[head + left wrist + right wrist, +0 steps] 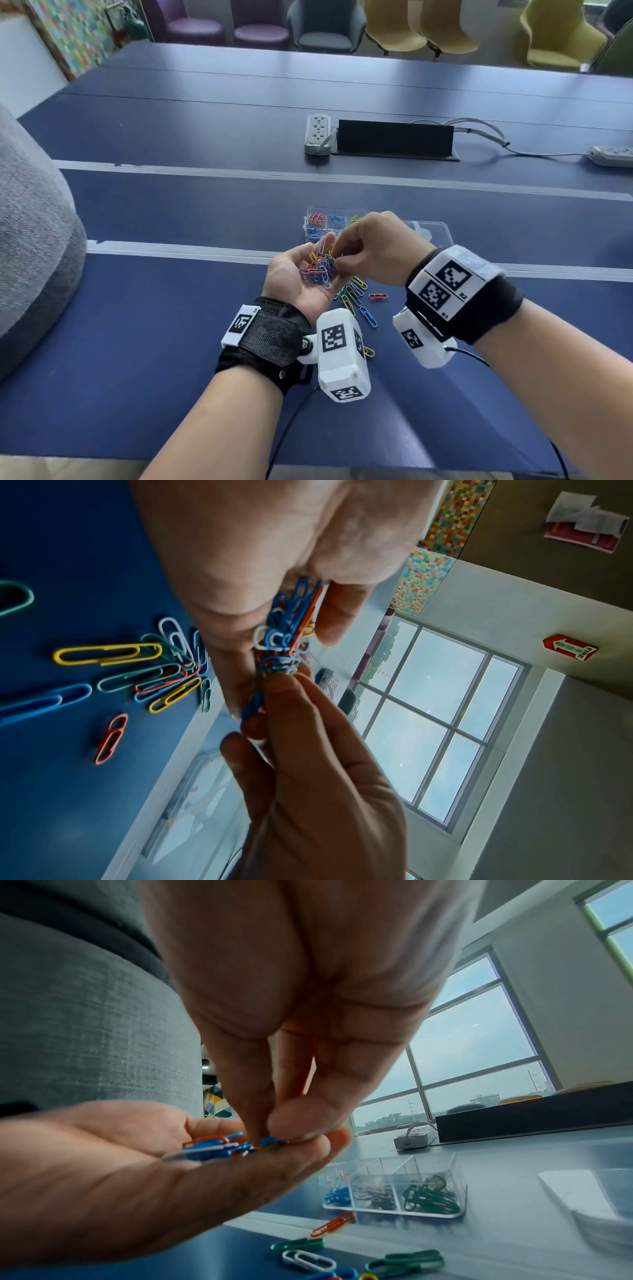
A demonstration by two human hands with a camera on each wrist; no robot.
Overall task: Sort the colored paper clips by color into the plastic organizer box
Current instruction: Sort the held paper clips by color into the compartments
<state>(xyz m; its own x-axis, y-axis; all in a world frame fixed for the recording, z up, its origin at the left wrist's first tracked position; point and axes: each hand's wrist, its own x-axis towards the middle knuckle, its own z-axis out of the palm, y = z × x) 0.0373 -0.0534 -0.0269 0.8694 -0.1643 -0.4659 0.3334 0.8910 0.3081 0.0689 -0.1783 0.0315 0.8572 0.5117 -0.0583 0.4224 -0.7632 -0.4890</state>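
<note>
Box: the clear box (317,224) is sitting at the centre of the head view, just behind the two hands, on the blue table (154,342).
Box contents: in the right wrist view the box (459,1183) is showing three front compartments; the left one is holding blue clips (337,1196), the middle one dark clips whose colour I cannot tell, the right one green clips (430,1200). In the head view red, blue and yellow clips are showing in the far row.
Lid: a clear lid (431,231) is lying just right of the box, partly hidden by the right hand.
Left hand: the left hand (301,277) is lying palm up at the centre, fingers loosely cupped, carrying a heap of clips (320,269), mostly blue and red, some white and yellow.
Right hand: the right hand (373,250) is reaching into this heap; thumb and forefinger are pressed together on a blue clip (268,1141) at the edge of the left palm.
Loose clips: a pile of mixed clips (354,291) is lying on the table below the hands, lower centre; one red clip (377,296) is lying just right of it.
Background: a power strip (318,133) is lying in the upper centre.
</note>
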